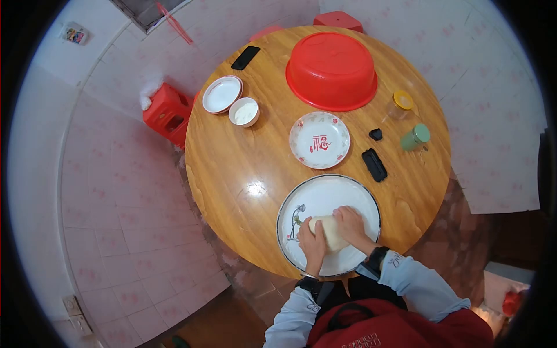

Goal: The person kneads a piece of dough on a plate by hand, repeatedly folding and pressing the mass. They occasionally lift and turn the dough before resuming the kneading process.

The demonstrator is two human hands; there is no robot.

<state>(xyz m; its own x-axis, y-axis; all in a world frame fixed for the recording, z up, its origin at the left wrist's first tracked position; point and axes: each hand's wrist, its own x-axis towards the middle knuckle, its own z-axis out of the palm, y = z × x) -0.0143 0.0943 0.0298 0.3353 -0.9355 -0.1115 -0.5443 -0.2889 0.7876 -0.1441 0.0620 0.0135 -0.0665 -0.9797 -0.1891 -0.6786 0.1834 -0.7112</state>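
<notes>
A pale lump of dough lies on a large white plate with a dark rim and a flower drawing, near the front edge of the round wooden table. My left hand is curved round the dough's left side, thumb on top. From the right, my right hand presses on the dough, its fingers together over the upper right part. Both hands touch the dough, which shows between them.
Behind the large plate sit a patterned plate and an upturned red basin. A bowl of white powder, stacked dishes and a phone are left. Right are a green-lidded container, yellow-lidded jar and black case.
</notes>
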